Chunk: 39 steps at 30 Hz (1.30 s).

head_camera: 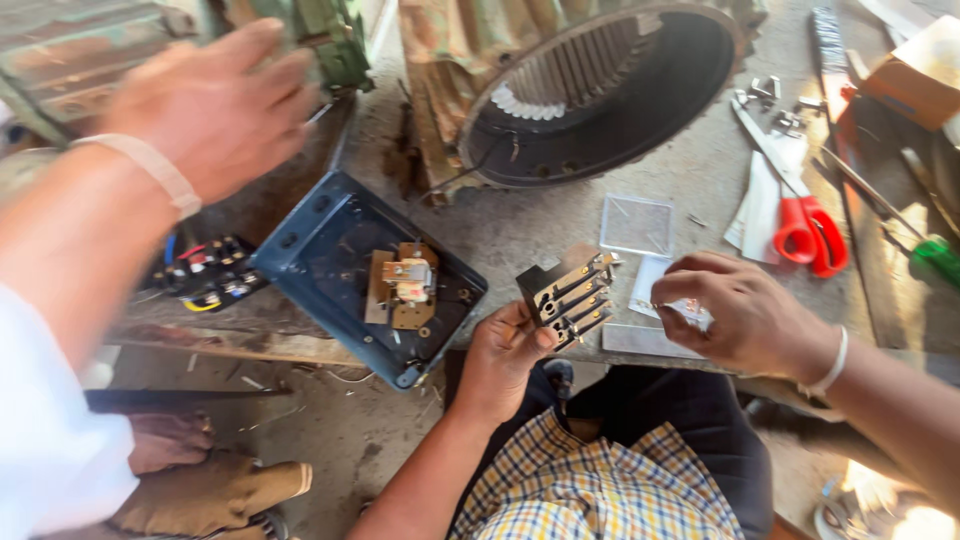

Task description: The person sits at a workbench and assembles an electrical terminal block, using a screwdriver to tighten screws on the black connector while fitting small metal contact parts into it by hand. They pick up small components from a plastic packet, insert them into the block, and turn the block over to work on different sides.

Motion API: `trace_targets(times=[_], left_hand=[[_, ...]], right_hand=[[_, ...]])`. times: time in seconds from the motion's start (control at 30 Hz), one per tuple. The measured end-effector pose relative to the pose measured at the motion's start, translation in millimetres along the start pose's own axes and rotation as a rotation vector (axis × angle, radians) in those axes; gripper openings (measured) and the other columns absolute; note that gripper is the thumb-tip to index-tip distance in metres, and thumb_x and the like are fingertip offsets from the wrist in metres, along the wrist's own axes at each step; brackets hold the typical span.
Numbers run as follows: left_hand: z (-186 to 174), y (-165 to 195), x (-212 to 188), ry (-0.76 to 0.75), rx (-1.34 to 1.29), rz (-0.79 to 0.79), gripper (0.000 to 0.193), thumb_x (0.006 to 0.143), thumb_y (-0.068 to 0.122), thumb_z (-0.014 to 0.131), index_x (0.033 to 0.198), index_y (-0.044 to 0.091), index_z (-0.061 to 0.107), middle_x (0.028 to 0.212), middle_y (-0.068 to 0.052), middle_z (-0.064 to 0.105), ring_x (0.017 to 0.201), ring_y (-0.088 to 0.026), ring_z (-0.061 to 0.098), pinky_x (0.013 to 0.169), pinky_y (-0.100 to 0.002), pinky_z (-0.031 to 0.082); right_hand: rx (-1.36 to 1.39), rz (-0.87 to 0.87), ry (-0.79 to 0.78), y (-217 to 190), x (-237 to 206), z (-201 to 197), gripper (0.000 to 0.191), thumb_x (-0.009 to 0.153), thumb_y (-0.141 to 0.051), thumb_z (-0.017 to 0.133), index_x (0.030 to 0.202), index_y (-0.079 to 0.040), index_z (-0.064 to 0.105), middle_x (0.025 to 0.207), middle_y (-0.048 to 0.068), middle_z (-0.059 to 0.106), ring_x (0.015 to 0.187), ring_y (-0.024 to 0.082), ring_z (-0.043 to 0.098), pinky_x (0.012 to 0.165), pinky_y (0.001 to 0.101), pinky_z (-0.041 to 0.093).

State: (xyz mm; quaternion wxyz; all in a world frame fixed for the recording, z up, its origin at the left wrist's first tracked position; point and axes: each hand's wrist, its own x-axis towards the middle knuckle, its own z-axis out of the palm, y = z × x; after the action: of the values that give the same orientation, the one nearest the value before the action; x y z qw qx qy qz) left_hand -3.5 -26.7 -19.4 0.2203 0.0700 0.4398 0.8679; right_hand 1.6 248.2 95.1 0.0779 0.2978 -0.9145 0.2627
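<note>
Head view showed the left hand (500,355) clenched around the lower end of a black terminal block (568,295), thumb across its near face, so that the block stood up out of the fist with its metal strips fanned away toward the right. The right hand (745,320) hovered just beside those strips, thumb and forefinger drawn together; whether they pinched some small part was too blurred to tell. Judged from this, the work was fine fitting at the strip ends, and it would have gone best with the block braced low and steady, strips turned toward the working fingers, and no squeeze on the thin metal itself. Beyond the grip lay a worn grey bench (520,225), gritty and stained. To the left of the held block sat a blue metal cover (300,250) with a brass fitting (405,285) inside; past it, a bundle of coloured wires (205,275). Further out from the grip loomed a large ribbed motor housing (600,90). Right of it were a clear plastic sheet (637,225), red-handled scissors (810,235), loose bolts (765,95) and a green-handled screwdriver (935,255). A co-worker's hand (215,105), blurred, hung well apart at the far left, and sandalled feet (210,480) stood on a dusty floor (350,430)
</note>
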Motion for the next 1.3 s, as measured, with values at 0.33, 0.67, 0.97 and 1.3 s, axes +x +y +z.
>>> trace_targets(times=[0.33,0.67,0.97,1.3], left_hand=[[1,8,-3,-0.053,-0.231,-0.026,0.034,0.086,0.03,0.085,0.105,0.005,0.07,0.106,-0.006,0.076,0.099,-0.016,0.072,0.091,-0.035,0.06],[6,9,-7,-0.045,-0.231,0.005,0.028,0.091,0.024,0.082,0.109,0.005,0.071,0.104,-0.004,0.075,0.096,-0.012,0.069,0.088,-0.029,0.057],[3,5,-8,0.022,-0.191,-0.013,0.024,0.092,0.024,0.081,0.105,0.005,0.072,0.099,-0.003,0.075,0.091,-0.012,0.069,0.085,-0.03,0.057],[12,10,-13,-0.049,-0.303,-0.069,0.031,0.094,0.035,0.076,0.107,0.009,0.068,0.108,-0.002,0.073,0.106,-0.014,0.07,0.098,-0.038,0.06]], right_hand=[[0.182,-0.071,0.557,-77,12,50,0.041,0.077,-0.001,0.081,0.104,-0.005,0.051,0.094,0.004,0.074,0.091,0.025,0.069,0.079,0.0366,0.056],[-0.08,-0.131,0.325,-98,37,33,0.041,0.072,-0.008,0.08,0.109,-0.007,0.062,0.1,0.008,0.07,0.1,0.031,0.064,0.089,0.0474,0.049],[-0.079,-0.069,0.172,-106,47,20,0.033,0.081,-0.008,0.077,0.109,-0.006,0.06,0.092,0.012,0.067,0.093,0.032,0.064,0.086,0.0442,0.05],[-0.177,-0.101,0.016,-110,55,5,0.049,0.074,-0.008,0.069,0.121,-0.001,0.059,0.095,0.015,0.07,0.097,0.035,0.066,0.081,0.0444,0.054]])
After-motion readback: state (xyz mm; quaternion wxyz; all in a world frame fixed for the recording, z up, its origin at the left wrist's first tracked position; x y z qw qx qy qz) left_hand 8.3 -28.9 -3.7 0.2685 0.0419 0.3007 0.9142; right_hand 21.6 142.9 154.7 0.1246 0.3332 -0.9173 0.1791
